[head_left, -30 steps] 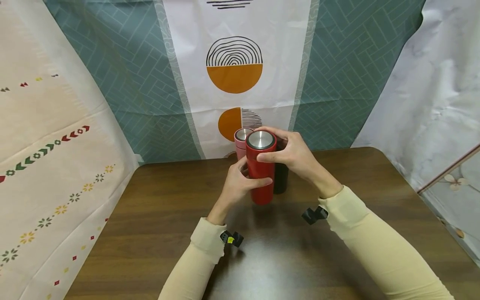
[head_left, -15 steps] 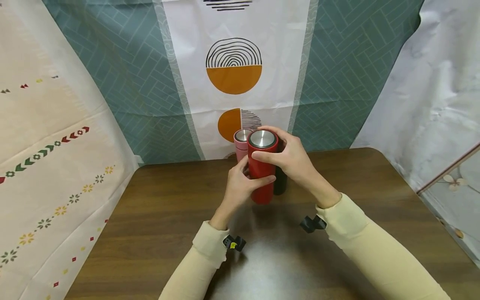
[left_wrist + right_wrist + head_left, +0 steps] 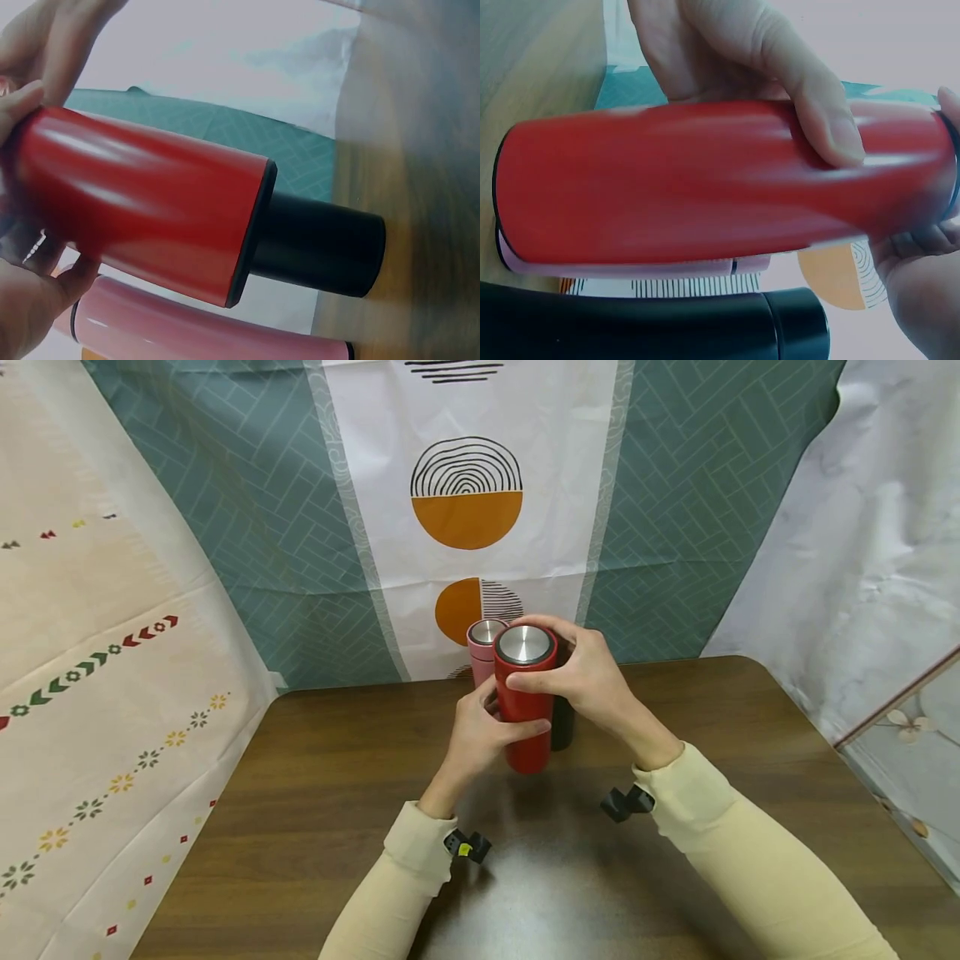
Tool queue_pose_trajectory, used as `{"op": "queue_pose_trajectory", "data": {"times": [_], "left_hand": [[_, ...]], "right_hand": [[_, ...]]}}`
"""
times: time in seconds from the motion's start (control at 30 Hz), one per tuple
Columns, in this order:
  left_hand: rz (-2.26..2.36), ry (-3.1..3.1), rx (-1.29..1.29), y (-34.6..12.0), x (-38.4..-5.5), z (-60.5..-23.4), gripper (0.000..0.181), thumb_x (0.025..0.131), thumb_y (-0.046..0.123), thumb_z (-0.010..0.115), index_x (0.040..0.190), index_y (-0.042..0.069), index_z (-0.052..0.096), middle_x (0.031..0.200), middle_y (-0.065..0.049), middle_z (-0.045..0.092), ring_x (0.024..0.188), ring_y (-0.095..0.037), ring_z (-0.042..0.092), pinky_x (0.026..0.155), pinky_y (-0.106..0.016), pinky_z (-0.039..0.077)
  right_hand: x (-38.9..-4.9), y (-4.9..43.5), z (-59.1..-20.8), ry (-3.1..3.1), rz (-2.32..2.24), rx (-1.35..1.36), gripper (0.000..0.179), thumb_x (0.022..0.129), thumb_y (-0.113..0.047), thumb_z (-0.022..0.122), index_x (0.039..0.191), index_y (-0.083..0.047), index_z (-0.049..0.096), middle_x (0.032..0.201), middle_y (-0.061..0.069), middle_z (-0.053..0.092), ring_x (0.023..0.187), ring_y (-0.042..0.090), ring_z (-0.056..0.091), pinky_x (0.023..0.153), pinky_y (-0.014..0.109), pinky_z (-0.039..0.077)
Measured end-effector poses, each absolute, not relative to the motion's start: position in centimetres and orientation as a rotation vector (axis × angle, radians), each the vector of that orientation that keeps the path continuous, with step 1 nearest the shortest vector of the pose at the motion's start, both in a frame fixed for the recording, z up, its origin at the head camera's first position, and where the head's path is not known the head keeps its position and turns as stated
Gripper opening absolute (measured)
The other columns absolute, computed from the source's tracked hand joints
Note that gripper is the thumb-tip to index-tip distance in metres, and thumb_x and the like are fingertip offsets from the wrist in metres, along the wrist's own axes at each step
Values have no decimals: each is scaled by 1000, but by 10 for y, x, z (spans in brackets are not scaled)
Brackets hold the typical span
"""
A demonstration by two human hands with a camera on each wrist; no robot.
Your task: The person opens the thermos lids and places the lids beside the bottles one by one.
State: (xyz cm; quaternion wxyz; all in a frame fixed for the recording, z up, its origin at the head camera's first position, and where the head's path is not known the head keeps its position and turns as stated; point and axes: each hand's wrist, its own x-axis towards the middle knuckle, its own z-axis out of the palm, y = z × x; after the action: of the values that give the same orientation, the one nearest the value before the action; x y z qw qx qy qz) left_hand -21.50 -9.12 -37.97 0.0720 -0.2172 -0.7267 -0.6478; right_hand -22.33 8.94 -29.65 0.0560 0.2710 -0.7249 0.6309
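Observation:
A red thermos bottle (image 3: 525, 706) with a brushed-metal top stands nearly upright between both hands in the head view. My left hand (image 3: 474, 735) grips its middle, the thumb across the front. Higher up, my right hand (image 3: 596, 677) holds it just below the top, thumb in front and fingers behind. The dark base rim of the red bottle shows in the left wrist view, apart from the wooden table. Behind it to the left is a pink bottle (image 3: 482, 652), also metal-topped. A black bottle (image 3: 562, 731) stands behind it on the right, partly hidden.
The brown wooden table (image 3: 322, 810) ends just behind the bottles. A teal and white patterned cloth (image 3: 300, 543) hangs beyond its back edge. Patterned cloth (image 3: 90, 693) also hangs along the left, and a pale cloth (image 3: 862, 527) on the right.
The red bottle has shifted very slightly right and down in the head view. The right thumb slid a little left across its front, then lower. Both hands keep their hold.

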Motion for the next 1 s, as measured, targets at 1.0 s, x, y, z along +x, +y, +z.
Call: {"op": "queue_pose_trajectory", "data": {"times": [1.0], "left_hand": [[-1941,-2206,-650,-96,-215,-373,59,85,23,86,138,21,59,126,0,67,110,-25,68,97,-46,57]], "right_hand": [[-223,97,-291,-2260,1948,909,62,88,-16,83,144,-12,55,131,8,65,117,26,62,99,37,54]]}}
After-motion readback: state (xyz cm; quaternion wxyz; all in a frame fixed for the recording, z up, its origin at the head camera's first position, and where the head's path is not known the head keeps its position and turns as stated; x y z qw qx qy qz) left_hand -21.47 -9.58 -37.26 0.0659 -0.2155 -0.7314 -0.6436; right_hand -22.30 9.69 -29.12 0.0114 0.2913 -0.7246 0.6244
